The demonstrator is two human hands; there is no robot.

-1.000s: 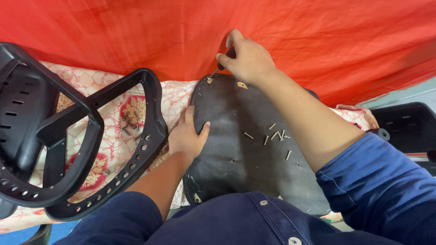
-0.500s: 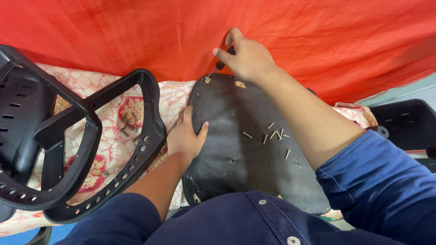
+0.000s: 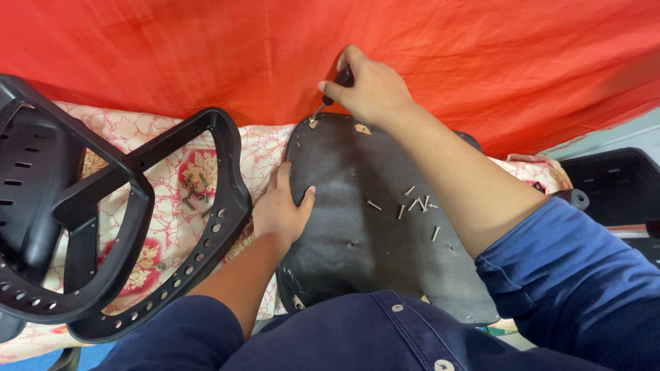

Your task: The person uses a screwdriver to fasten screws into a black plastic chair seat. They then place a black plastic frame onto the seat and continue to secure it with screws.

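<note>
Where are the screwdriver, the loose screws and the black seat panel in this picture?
screwdriver (image 3: 318, 110): head view, on its thin metal shaft below the right hand (image 3: 368, 89).
loose screws (image 3: 416, 204): head view, on the middle of the cluster.
black seat panel (image 3: 357, 247): head view, on its bare centre beside the left hand (image 3: 282, 209).

The right hand (image 3: 371, 89) has tilted its screwdriver (image 3: 330, 96) lower, tip now at the seat panel (image 3: 357, 227) edge (left hand unmoved).

Dark blue buttoned shirt, sleeves rolled up.
</note>
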